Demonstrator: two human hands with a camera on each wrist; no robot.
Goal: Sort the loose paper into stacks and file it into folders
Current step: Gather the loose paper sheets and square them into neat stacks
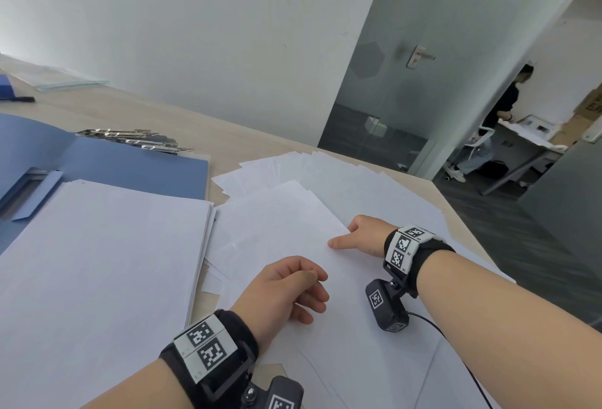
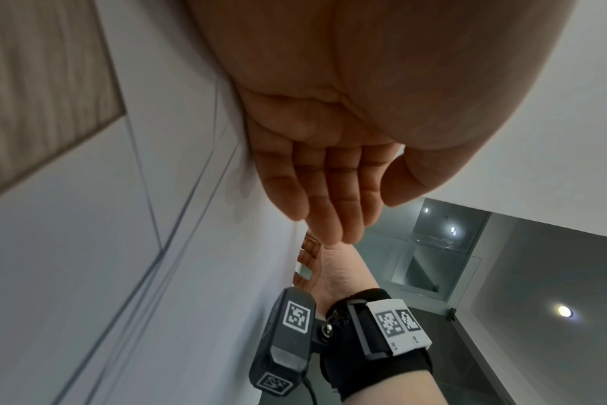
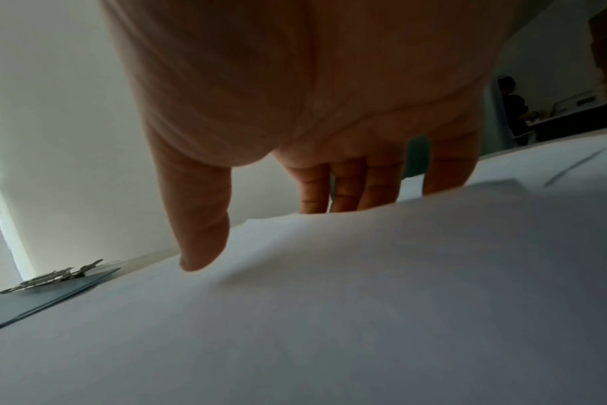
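Loose white sheets (image 1: 345,180) lie fanned over the right half of the wooden table (image 1: 260,135). A squared stack of paper (image 1: 104,262) rests on an open blue folder (image 1: 136,164) at the left. My right hand (image 1: 345,236) holds the right edge of the top loose sheet (image 1: 277,223); the thumb (image 3: 201,233) lies on top and the fingers (image 3: 347,186) reach behind the edge. My left hand (image 1: 303,288) hovers over the same sheet nearer to me, fingers relaxed (image 2: 329,208), holding nothing.
Several metal binder clips (image 1: 136,139) lie on the folder's far edge. A blue item with a black pen (image 1: 19,99) and clear sleeves (image 1: 71,82) sit at the back left. The table's right edge (image 1: 462,213) drops to the floor. A person (image 1: 498,115) stands beyond the glass door.
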